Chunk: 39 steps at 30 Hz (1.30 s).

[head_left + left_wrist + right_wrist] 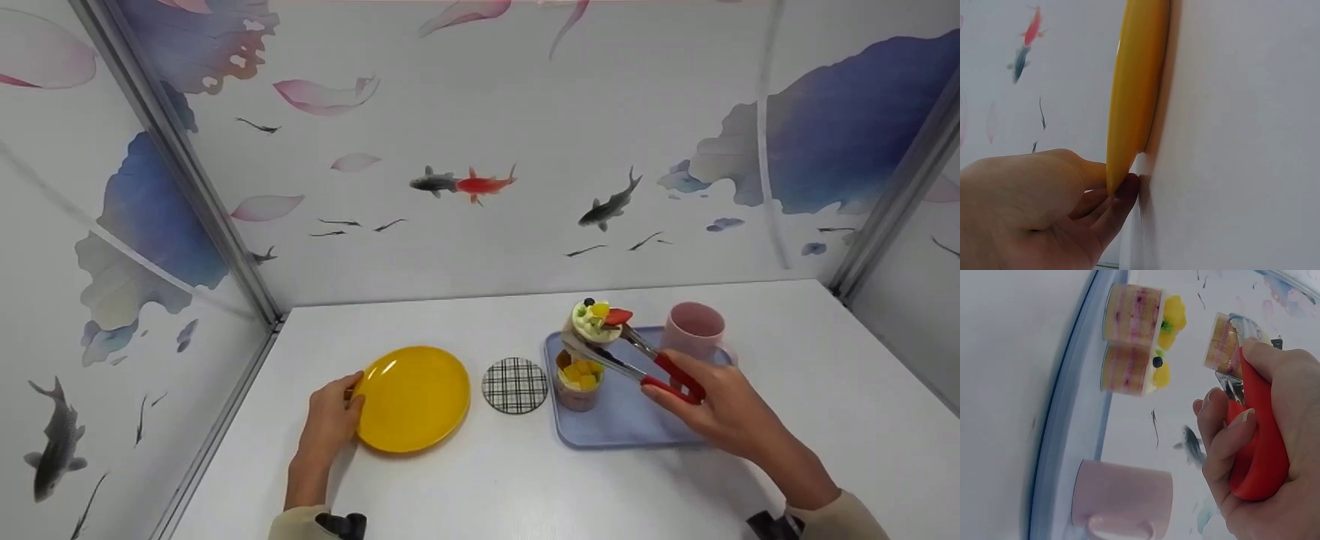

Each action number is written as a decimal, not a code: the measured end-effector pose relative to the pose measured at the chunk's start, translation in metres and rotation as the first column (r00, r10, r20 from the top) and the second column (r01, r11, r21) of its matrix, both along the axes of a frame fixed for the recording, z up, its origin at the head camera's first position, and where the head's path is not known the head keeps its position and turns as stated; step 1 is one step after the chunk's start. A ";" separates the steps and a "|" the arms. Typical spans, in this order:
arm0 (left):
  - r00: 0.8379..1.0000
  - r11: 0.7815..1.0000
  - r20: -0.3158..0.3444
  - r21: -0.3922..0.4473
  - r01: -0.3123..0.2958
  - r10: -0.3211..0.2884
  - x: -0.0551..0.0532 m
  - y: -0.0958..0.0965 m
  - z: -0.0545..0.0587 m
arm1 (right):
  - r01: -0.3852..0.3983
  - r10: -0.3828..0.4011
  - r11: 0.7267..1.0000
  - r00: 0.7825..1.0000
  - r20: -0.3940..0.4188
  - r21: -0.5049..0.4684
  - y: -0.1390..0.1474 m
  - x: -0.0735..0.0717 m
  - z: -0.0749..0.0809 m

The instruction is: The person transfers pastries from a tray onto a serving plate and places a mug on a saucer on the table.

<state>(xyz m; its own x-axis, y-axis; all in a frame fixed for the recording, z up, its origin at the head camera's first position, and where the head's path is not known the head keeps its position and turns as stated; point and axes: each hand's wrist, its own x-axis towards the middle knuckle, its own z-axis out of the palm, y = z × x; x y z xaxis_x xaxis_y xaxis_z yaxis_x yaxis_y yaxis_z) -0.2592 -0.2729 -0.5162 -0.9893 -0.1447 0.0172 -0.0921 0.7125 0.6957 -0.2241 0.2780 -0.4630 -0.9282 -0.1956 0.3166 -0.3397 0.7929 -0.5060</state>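
My left hand (330, 420) pinches the left rim of a yellow plate (412, 397), thumb on top and fingers beneath, as the left wrist view shows. The plate's near edge sits slightly off the white table there. In my right hand (724, 405) are metal tongs (611, 361) with red handles (1261, 433). Their tips grip a small layered cake cup (596, 330) topped with cream, fruit and a strawberry, held in the air above the tray. Two more cake cups, one behind (1134, 315) and one beside it (1126, 368), stand on the blue tray (637, 427).
A pink mug (694, 334) stands at the tray's back right. Between plate and tray lies a round plaid coaster (514, 385). White panels printed with fish and petals (525, 112) enclose the table at the back and sides.
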 end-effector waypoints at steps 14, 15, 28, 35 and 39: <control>1.000 1.000 -0.009 -0.002 0.010 -0.010 0.000 0.000 0.001 | -0.064 0.064 0.997 0.998 -0.006 -0.030 -0.032 -0.009 0.003; 1.000 1.000 -0.017 -0.004 0.012 -0.012 0.000 0.000 0.001 | -0.071 0.070 0.997 0.997 -0.011 -0.035 -0.034 -0.009 0.002; 1.000 1.000 -0.023 -0.013 0.012 -0.012 0.003 -0.002 0.001 | -0.139 0.140 0.988 0.990 0.013 -0.072 -0.059 -0.014 -0.001; 1.000 1.000 -0.019 0.000 0.016 -0.016 0.004 0.000 0.003 | -0.155 0.159 0.985 0.986 0.049 -0.076 -0.070 -0.017 0.000; 1.000 1.000 -0.017 -0.001 0.016 -0.016 0.004 0.000 0.002 | -0.173 0.179 0.981 0.982 0.059 -0.085 -0.076 -0.016 0.000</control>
<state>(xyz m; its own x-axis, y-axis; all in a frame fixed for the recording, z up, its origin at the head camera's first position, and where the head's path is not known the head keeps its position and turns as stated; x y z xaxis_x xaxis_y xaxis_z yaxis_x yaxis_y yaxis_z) -0.2554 -0.2727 -0.5141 -0.9910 -0.1292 0.0345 -0.0690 0.7145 0.6963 -0.2406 0.2020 -0.4630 -0.9007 -0.3347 0.2769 -0.4343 0.6802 -0.5906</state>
